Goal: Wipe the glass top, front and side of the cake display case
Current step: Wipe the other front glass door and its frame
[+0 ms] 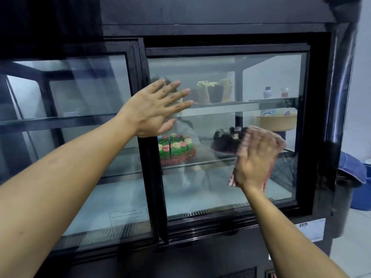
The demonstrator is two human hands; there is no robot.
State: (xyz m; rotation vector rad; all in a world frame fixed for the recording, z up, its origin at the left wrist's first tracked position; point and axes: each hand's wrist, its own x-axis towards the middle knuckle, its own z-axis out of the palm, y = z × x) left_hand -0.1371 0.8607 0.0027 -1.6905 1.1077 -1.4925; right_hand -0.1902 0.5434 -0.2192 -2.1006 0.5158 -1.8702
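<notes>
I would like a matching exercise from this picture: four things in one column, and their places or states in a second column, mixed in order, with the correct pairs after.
Things:
1. left hand
2. right hand
3. green cake
4. dark chocolate cake

Places or states:
A. on the lower shelf, toward the right, partly behind a hand
B. fingers spread flat against the glass
C. on the lower shelf, just right of the door frame, with flowers on top
D. presses a red and white cloth on the glass

Pairs: 1-B, 2-D, 3-C, 4-A
</notes>
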